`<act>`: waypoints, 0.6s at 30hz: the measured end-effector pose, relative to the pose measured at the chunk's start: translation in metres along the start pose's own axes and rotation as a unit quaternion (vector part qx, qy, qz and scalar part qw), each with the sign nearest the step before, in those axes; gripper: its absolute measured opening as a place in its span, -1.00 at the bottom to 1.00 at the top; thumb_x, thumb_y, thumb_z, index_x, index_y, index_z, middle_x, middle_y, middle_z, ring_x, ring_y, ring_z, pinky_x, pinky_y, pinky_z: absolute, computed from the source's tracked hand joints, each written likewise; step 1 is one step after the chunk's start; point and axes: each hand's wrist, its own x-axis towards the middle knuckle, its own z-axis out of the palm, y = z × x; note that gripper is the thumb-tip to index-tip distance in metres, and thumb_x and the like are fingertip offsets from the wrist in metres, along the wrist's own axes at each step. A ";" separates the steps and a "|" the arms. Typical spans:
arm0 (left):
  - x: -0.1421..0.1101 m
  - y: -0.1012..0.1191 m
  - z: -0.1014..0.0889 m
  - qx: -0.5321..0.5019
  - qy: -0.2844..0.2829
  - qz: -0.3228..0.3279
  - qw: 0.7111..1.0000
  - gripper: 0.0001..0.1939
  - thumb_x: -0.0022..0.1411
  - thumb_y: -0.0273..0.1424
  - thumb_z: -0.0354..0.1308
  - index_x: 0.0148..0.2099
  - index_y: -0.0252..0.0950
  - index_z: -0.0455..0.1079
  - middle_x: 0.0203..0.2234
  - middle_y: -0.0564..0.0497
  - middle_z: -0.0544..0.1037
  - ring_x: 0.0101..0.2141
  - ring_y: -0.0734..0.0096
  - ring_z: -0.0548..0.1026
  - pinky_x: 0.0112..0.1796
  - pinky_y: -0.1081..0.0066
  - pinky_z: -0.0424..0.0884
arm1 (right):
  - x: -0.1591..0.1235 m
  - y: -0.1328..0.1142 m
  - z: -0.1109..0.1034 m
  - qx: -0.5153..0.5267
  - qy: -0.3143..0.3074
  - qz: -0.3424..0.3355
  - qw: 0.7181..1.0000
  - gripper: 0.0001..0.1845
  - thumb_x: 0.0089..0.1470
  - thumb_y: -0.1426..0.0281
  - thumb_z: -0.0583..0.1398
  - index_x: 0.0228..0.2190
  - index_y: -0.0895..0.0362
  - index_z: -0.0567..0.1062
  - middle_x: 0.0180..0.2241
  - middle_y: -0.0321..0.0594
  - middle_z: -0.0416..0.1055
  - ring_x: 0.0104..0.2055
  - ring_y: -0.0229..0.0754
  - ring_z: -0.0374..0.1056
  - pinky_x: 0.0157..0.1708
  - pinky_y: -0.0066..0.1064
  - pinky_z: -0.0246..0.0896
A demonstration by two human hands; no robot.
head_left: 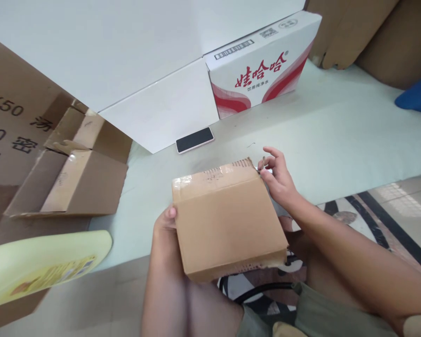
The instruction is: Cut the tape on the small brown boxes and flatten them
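As the right hand [276, 175] curls, the left hand [165, 219] holds the carton [229, 224].

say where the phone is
In the head view, the phone lies just left of and above centre, on the table between the plain white box and held cardboard box.

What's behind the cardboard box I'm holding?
Beyond the box, a phone lies on the pale table, with a red-and-white carton farther back. Whatever the box itself covers can't be seen.
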 end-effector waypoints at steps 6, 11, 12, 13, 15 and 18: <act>0.025 0.010 -0.035 -0.008 0.118 0.163 0.980 -0.37 -0.09 0.17 0.29 -0.08 -0.13 0.56 -0.24 -0.08 0.68 -0.20 -0.11 0.62 -0.22 0.05 0.58 | 0.005 -0.011 -0.008 0.031 0.011 0.021 0.999 -0.60 0.23 0.21 0.10 0.09 -0.06 0.35 0.01 -0.10 0.43 0.09 0.05 0.36 0.05 -0.02 0.32; 0.049 0.024 -0.056 -0.041 0.169 0.323 0.930 -0.43 -0.08 -0.04 0.37 -0.03 -0.16 0.55 -0.22 -0.01 0.68 -0.20 0.17 0.62 -0.22 0.33 0.56 | 0.007 -0.005 -0.005 -0.036 -0.115 -0.025 0.992 -0.46 0.09 0.34 0.15 0.14 0.01 0.36 0.13 -0.03 0.42 0.13 0.12 0.38 0.09 0.07 0.33; 0.051 0.024 -0.058 -0.039 0.165 0.328 0.929 -0.44 -0.08 -0.05 0.38 -0.03 -0.17 0.55 -0.21 -0.02 0.68 -0.20 0.19 0.62 -0.22 0.35 0.56 | 0.007 -0.004 -0.003 -0.065 -0.115 -0.039 0.990 -0.37 0.06 0.33 0.19 0.18 0.02 0.31 0.16 0.01 0.38 0.18 0.15 0.34 0.13 0.10 0.29; 0.051 0.023 -0.060 -0.035 0.159 0.324 0.932 -0.44 -0.08 -0.06 0.38 -0.03 -0.18 0.55 -0.22 -0.02 0.68 -0.21 0.20 0.62 -0.22 0.36 0.56 | 0.007 -0.003 -0.001 -0.094 -0.105 -0.049 0.989 -0.29 0.02 0.31 0.23 0.22 0.04 0.27 0.18 0.04 0.35 0.21 0.19 0.30 0.15 0.13 0.26; 0.049 0.020 -0.064 -0.020 0.141 0.290 0.946 -0.44 -0.12 -0.04 0.40 -0.07 -0.18 0.57 -0.27 -0.03 0.68 -0.30 0.18 0.62 -0.29 0.32 0.58 | 0.008 -0.002 0.002 -0.140 -0.075 -0.050 0.986 -0.21 -0.04 0.29 0.27 0.23 0.05 0.25 0.19 0.07 0.34 0.21 0.25 0.29 0.16 0.18 0.23; 0.044 0.014 -0.068 0.009 0.116 0.233 0.966 -0.44 -0.19 -0.03 0.43 -0.11 -0.16 0.59 -0.34 -0.06 0.68 -0.36 0.09 0.61 -0.33 0.21 0.59 | 0.009 -0.004 0.002 -0.171 -0.043 -0.012 0.984 -0.36 -0.05 0.35 0.25 0.12 0.01 0.38 0.07 -0.02 0.46 0.07 0.24 0.41 0.03 0.13 0.33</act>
